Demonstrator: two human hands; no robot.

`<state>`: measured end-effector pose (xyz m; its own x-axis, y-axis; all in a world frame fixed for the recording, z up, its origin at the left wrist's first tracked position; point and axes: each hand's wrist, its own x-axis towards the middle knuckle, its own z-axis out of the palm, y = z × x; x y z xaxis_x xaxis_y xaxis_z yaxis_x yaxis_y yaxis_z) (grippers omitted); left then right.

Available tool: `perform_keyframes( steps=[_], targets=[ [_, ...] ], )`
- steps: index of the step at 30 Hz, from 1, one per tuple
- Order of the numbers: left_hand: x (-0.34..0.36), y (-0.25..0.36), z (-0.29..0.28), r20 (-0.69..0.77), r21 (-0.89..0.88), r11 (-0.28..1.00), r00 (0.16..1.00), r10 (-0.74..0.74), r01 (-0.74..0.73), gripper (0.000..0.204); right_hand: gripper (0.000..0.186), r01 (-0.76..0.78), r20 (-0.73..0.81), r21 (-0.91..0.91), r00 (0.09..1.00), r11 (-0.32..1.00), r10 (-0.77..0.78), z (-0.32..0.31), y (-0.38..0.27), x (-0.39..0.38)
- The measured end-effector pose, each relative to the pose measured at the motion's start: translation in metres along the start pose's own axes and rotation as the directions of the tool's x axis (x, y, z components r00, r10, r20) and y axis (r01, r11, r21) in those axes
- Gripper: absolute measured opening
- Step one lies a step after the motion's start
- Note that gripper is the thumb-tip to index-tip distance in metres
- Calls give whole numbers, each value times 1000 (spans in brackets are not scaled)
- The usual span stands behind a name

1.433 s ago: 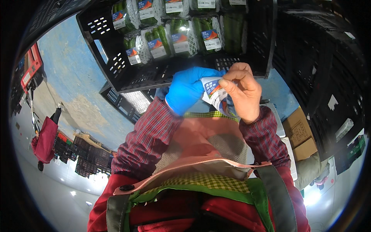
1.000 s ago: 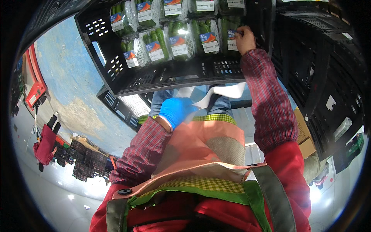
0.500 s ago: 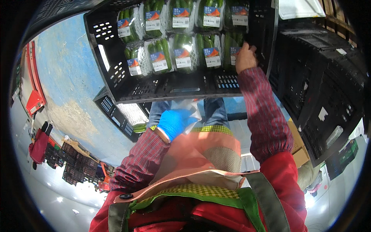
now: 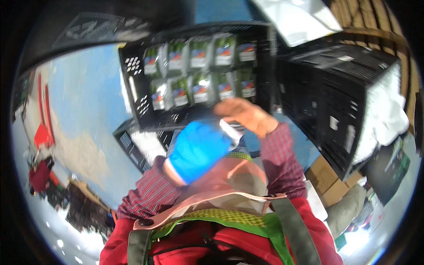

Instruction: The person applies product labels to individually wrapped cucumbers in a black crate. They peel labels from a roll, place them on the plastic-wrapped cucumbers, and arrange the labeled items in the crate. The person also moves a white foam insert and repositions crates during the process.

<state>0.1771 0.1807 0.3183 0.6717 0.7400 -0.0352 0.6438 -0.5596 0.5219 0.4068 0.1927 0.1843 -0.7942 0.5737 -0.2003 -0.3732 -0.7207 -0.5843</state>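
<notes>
My left hand [image 4: 198, 150], in a blue glove, is closed on a white piece that looks like paper [image 4: 231, 133], held in front of my apron. My bare right hand [image 4: 247, 115] is beside it, just above the white piece; its fingers are smeared by motion, and I cannot tell if they touch it. Beyond both hands, a black plastic crate [image 4: 145, 120] holds two rows of wrapped cucumber packs [image 4: 201, 90] with blue, red and white labels and white foam netting.
On the right stand black crates [image 4: 318, 101], with white wrapping [image 4: 384, 119] at their side and cardboard boxes [image 4: 329, 179] below. A smaller black crate [image 4: 132, 143] sits under the left edge of the main one. A white sheet-like lid [image 4: 300, 22] lies at the far right.
My right hand has left the cucumber pack at the crate's right and come back to my left hand. My left hand has risen with the white piece. The view has shifted.
</notes>
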Motion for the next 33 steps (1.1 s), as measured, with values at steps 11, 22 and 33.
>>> perform_keyframes(
  steps=[11, 22, 33],
  targets=[
    [93, 130, -146, -437, -225, 949, 893, 103, -220, 44, 114, 43, 242, 163, 967, 986, -82, 142, -93, -74],
    [165, 211, -132, -259, -554, 813, 965, 35, -178, 65, 13, 252, -702, -362, 560, 898, -440, 182, -154, -306],
    [313, 231, -23, 64, -794, 571, 962, -267, 211, 32, 30, -375, -611, -765, 162, 524, -775, 142, -283, -436]
  ],
)
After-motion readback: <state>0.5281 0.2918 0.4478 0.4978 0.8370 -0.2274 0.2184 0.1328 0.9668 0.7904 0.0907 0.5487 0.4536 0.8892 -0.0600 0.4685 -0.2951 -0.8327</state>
